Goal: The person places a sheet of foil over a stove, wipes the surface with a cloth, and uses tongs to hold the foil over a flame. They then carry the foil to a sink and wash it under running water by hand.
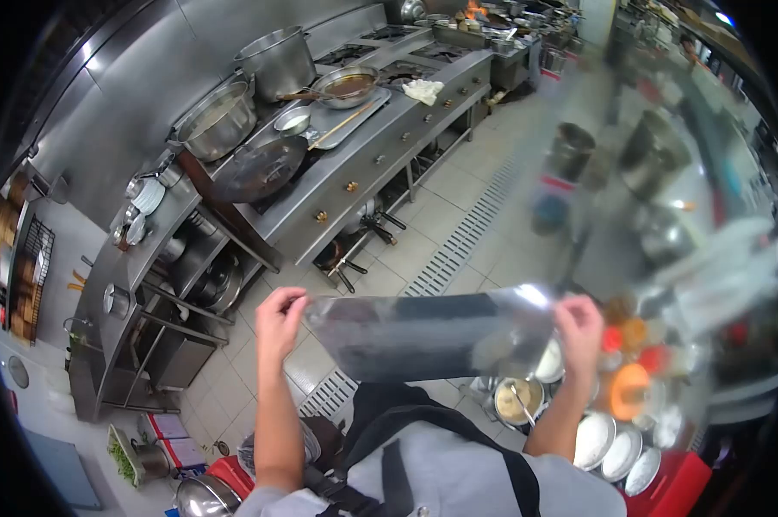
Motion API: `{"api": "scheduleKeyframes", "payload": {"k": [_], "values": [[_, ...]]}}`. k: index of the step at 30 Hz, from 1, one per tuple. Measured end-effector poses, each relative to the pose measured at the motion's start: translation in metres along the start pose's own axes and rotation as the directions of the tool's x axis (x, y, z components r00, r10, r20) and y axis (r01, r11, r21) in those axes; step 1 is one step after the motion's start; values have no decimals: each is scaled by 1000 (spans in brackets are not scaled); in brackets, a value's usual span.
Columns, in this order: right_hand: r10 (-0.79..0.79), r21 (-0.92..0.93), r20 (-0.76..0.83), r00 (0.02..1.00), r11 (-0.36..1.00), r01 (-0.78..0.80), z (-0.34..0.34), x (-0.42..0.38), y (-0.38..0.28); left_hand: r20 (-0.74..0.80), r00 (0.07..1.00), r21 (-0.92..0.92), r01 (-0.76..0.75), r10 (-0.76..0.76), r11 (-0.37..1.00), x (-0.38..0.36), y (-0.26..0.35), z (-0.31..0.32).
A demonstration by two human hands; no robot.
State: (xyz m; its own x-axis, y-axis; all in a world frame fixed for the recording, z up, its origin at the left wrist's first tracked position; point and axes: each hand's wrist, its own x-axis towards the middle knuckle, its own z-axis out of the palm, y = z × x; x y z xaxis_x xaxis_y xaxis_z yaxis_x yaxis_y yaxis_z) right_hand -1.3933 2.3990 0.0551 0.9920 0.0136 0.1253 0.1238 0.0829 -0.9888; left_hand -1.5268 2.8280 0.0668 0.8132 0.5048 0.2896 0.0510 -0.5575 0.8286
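A wide sheet of clear, shiny plastic film (423, 332) stretches between my two hands in front of my body, and the dark apron shows through it. My left hand (281, 317) pinches its left upper corner between thumb and fingers. At the right upper corner, my right hand (577, 319) is closed on the film. Below the film's right end is a pot of pale yellow food with a spoon (518, 401). Several bowls of white contents (596, 439) stand near my right forearm.
A steel stove counter (380, 159) runs along the back with large pots (277, 65), a wok (260, 168) and a pan of brown liquid (346, 86). Steel shelving (139, 293) stands at left. Orange and red containers (630, 388) are at right. A floor drain (458, 250) crosses the tiles.
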Motion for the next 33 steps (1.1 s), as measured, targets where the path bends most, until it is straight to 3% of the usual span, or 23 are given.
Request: {"api": "scheduleKeyframes", "payload": {"k": [3, 5, 10, 11, 13, 16, 18, 21, 25, 29, 31, 33], "values": [[-87, -152, -135, 987, 986, 67, -7, 28, 17, 168, 980, 57, -116, 105, 992, 72, 5, 36], [-32, -87, -214, 976, 996, 13, -6, 43, 16, 271, 948, 12, -174, 164, 985, 122, -3, 64], [-14, -137, -494, 870, 989, -62, 0, 85, 35, 397, 820, -98, -410, 413, 907, 247, -14, 141], [-14, -112, -465, 885, 993, -44, -2, 93, 35, 404, 788, -117, -458, 463, 881, 269, -11, 154], [-32, -157, -559, 828, 985, -68, 1, 111, 37, 467, 783, -172, -374, 410, 911, 307, -2, 181], [-99, -199, -626, 774, 979, -36, 11, 137, 41, 588, 706, -296, -266, 395, 917, 366, 10, 238], [-66, -153, -696, 715, 987, -58, 17, 153, 41, 639, 680, -344, -166, 360, 924, 398, 16, 278], [-43, -125, -735, 677, 990, -72, 13, 195, 51, 695, 616, -390, -111, 371, 914, 445, 28, 336], [-75, -114, -776, 626, 993, -23, -7, 283, 75, 664, 590, -459, -165, 460, 873, 516, 35, 422], [-53, -91, -733, 679, 996, -20, -19, 434, 71, 663, 611, -414, -181, 432, 892, 612, 42, 497], [-59, -92, -708, 703, 996, -9, -26, 521, 65, 653, 677, -422, -47, 339, 905, 665, 42, 528], [-39, -150, -562, 826, 987, -55, -38, 610, 70, 618, 720, -391, -65, 314, 918, 719, 46, 542]]}}
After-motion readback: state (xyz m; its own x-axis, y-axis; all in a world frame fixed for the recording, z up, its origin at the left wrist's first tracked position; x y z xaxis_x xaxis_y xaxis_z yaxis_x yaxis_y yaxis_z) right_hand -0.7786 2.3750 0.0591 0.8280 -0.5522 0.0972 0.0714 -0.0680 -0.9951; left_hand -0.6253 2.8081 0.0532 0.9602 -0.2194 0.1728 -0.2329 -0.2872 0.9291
